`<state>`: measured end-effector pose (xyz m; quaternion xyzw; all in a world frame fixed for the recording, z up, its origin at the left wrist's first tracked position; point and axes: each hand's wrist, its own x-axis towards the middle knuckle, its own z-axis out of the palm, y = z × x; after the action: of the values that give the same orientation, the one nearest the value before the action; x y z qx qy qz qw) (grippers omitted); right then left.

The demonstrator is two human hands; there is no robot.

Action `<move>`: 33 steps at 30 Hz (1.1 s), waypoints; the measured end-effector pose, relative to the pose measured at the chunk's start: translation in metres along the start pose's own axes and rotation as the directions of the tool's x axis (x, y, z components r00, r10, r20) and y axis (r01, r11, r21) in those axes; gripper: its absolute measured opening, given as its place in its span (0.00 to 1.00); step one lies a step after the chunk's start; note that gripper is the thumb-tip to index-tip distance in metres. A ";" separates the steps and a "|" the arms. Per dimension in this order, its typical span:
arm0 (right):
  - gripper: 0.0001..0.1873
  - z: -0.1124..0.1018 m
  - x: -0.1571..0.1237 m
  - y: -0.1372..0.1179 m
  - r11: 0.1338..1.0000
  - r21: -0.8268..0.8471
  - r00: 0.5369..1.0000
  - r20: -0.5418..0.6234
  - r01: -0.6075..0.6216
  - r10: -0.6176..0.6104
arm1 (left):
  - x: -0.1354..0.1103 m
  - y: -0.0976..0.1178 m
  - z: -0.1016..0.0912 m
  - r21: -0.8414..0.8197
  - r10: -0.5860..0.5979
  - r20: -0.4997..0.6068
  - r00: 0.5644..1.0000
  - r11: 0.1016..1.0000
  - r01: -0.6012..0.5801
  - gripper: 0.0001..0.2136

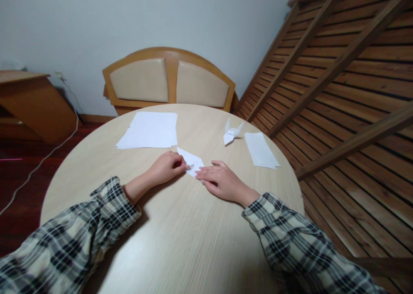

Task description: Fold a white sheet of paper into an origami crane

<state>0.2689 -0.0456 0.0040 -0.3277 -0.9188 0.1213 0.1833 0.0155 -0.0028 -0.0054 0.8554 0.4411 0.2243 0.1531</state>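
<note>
Between my hands a folded sheet of white paper [190,159] lies on the round wooden table [180,233]. My left hand [166,167] is closed, with thumb and forefinger pinching the paper's near left edge. On the paper's right side rests my right hand [224,182], fingers stretched out and pressing it against the table. Part of the paper is hidden beneath those fingers. Beyond my right hand stands a folded paper crane [231,134] with two points sticking up.
A stack of white paper [151,130] lies at the far left of the table. Smaller cut sheets [261,150] lie near the right edge. Behind the table stands a padded headboard [174,78]; wooden slats [338,113] lean at the right. A white cable [41,160] trails along the floor.
</note>
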 end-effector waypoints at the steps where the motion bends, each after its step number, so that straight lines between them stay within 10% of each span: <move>1: 0.16 0.000 0.000 0.000 1.000 0.002 1.000 -0.002 0.000 0.000 | 0.000 0.001 0.000 -0.001 -0.001 -0.001 1.000 1.000 0.001 0.14; 33: 0.15 0.004 -0.002 0.003 0.999 0.034 1.000 -0.021 -0.009 0.009 | 0.000 0.002 0.010 0.253 0.036 0.013 0.999 0.967 -0.038 0.11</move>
<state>0.2706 -0.0448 -0.0008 -0.3300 -0.9132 0.1340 0.1979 0.0222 -0.0042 -0.0132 0.8769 0.4495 0.1653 0.0403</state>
